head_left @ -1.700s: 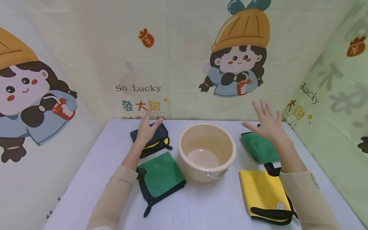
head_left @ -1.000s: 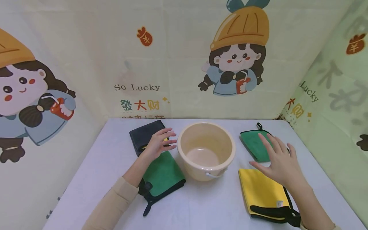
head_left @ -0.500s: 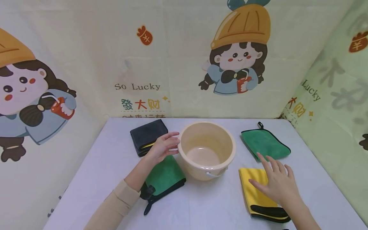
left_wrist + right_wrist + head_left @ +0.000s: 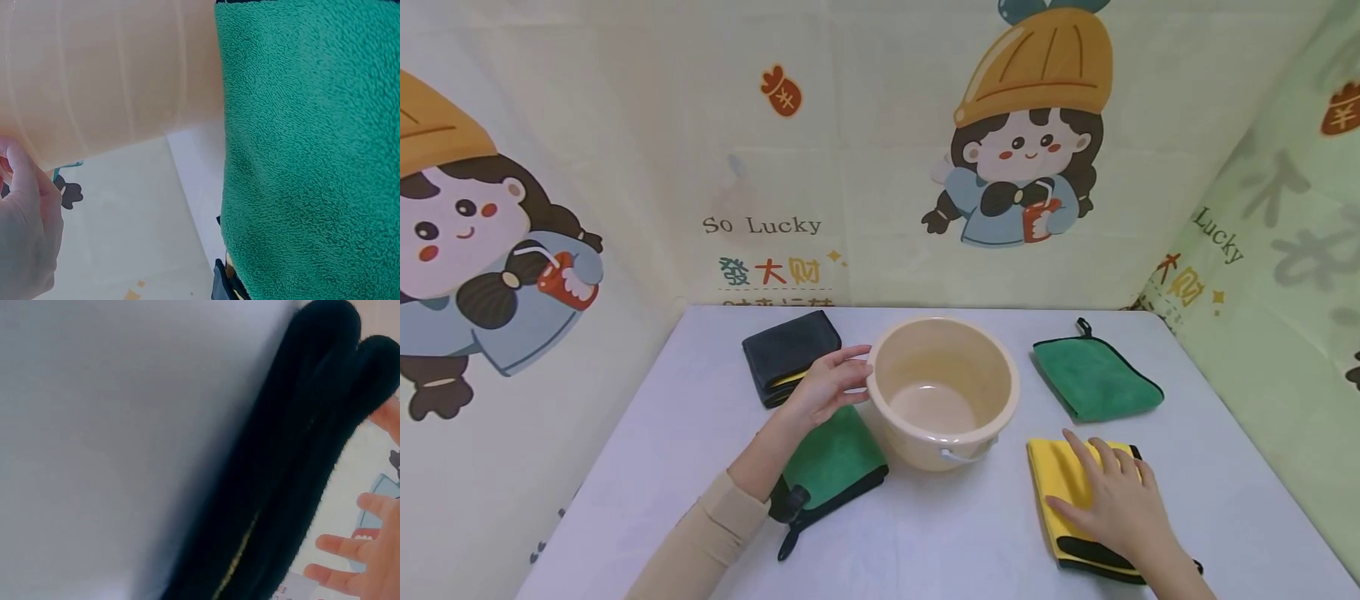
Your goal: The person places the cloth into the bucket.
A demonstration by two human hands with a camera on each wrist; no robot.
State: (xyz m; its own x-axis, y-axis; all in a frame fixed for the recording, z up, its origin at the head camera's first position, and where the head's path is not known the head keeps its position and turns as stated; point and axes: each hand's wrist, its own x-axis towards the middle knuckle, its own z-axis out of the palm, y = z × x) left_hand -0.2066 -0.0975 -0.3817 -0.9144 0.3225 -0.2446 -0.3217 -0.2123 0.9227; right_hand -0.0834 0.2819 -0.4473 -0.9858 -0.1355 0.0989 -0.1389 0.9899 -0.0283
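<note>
Left hand (image 4: 823, 388) fingertips touch beige bucket (image 4: 942, 392) wall, grip relaxed, holding nothing. Right hand (image 4: 1116, 500) flat, fingers spread, pressing yellow cloth (image 4: 1058, 477) on worktop (image 4: 655, 433).

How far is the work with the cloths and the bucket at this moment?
Nothing looks done: the bucket is empty. In hand: the left hand touches the bucket's side, and the right hand rests flat on the yellow cloth. All four cloths lie on the table, including two green cloths and the dark cloth.

Beige bucket (image 4: 943, 392), yellow black-edged cloth (image 4: 1060, 475), green cloths, dark grey cloth (image 4: 790, 348).
</note>
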